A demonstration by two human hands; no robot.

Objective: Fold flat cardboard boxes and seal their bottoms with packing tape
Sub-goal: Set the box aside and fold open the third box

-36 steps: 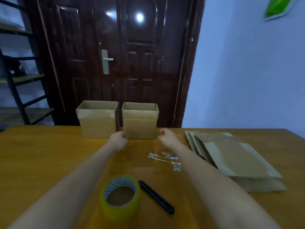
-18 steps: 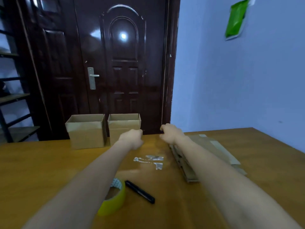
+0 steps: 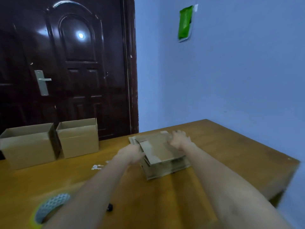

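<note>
Both bare hands are closing on a stack of flat, unfolded brown cardboard boxes (image 3: 162,160) lying on a yellowish-brown wooden table (image 3: 231,156): the left hand (image 3: 131,152) is curling its fingers around the near-left edge of the top flat brown cardboard sheet (image 3: 156,150), and the right hand (image 3: 179,140) is pressing down with spread fingers on that sheet's far-right corner, though blur is making it hard to tell whether the sheet is lifting clear of the stack. Left of the stack and well apart from it, two assembled open-topped brown cardboard boxes are standing upright side by side along the table's far edge, the nearer-to-stack box (image 3: 78,138) just beside the outer box (image 3: 28,146), and whether the two are touching cannot be told. Between the stack and those boxes, small scraps of clear tape (image 3: 97,166) are lying on the tabletop. Nearer the camera than the stack, and to its left, a roll of yellowish packing tape (image 3: 47,210) is lying flat, partly hidden by the left forearm, and a small end of a black object (image 3: 109,207) is showing between the two forearms. Behind the stack, a dark brown panelled door (image 3: 74,66) with a silver lever handle (image 3: 42,81) is meeting a pale blue wall (image 3: 231,71), where a green packet (image 3: 185,22) is hanging.
</note>
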